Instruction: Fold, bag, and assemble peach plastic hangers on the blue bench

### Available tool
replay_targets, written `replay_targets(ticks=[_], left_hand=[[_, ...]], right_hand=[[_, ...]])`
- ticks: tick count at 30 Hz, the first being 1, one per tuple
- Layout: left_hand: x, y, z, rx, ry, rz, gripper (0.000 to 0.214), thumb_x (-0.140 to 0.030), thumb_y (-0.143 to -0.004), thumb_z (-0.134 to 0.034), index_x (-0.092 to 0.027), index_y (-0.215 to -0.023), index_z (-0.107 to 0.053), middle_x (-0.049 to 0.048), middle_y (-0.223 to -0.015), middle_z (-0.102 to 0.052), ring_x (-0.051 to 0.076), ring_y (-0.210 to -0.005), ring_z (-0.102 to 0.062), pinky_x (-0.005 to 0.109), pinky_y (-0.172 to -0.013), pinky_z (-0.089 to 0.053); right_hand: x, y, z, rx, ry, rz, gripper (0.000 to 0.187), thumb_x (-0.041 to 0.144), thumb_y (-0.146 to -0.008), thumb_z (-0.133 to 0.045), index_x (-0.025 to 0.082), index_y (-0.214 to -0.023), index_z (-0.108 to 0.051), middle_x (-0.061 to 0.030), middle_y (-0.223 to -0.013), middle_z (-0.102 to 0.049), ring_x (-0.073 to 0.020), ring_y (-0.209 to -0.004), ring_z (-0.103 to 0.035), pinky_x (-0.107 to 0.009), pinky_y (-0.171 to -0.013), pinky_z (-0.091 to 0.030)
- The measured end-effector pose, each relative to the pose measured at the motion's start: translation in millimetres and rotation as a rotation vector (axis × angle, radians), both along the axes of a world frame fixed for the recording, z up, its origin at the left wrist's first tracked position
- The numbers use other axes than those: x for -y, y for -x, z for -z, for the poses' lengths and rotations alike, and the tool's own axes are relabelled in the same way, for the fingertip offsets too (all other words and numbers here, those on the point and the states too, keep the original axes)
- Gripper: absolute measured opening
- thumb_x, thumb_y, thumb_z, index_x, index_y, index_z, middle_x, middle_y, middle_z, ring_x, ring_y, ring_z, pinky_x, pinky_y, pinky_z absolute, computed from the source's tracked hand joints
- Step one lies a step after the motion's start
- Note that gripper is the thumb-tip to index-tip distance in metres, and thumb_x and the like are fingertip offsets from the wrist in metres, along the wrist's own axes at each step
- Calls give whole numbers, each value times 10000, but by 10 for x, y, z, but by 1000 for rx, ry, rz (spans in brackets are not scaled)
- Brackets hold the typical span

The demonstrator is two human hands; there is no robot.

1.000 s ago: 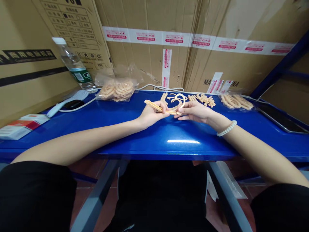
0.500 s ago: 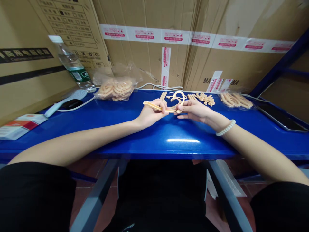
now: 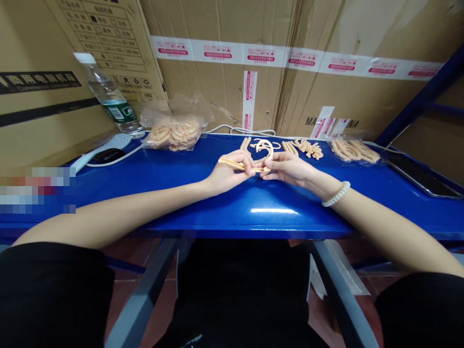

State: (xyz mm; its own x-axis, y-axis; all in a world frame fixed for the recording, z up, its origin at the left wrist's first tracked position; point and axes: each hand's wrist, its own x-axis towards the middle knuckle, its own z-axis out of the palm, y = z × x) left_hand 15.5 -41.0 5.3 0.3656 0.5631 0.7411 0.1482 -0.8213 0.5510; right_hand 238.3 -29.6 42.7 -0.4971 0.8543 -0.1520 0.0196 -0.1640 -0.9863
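Curved piece (image 3: 271, 151) has tipped leftward, partly blocking loose pieces (image 3: 278, 144) behind it.

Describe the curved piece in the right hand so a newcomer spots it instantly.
Find the blue table, then the two hands close together over its middle. The curved piece arcs up from the fingertips of the right hand. Its strong bend sets it apart from the straighter piece in the left hand; being held, from the loose pieces behind.

Blue table (image 3: 232, 212), reddish floor (image 3: 164, 292)
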Motion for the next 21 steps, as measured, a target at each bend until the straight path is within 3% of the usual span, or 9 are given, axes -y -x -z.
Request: replay_targets(ticks=[7, 15, 21], left_hand=[[24, -13, -23, -11, 57, -30, 248, -231, -804, -759, -193, -612, -607, 44, -835, -709, 180, -820, -659, 337, -833, -541], [31, -23, -17, 29, 38, 7, 265, -241, -818, -752, -186, -606, -602, 50, -819, -694, 167, -802, -658, 313, -807, -538], [37, -29, -31, 60, 187, 26, 318, -328, -769, -823, -176, -619, -588, 49, -849, -693, 175, -829, -664, 338, -818, -556]], right_hand=[[-16, 8, 48, -2, -25, 18, 177, 125, -931, -733, 151, -802, -615, -97, -870, -751, -139, -729, -726, -263, -805, -664], [13, 49, 72, 24, -126, 39, 166, 130, -908, -760, 149, -795, -640, -78, -828, -747, -133, -713, -723, -204, -678, -648], [-13, 59, 125, 0, -213, 68, 236, 192, -866, -830, 169, -797, -605, -42, -756, -726, -114, -637, -686, -215, -647, -633]])
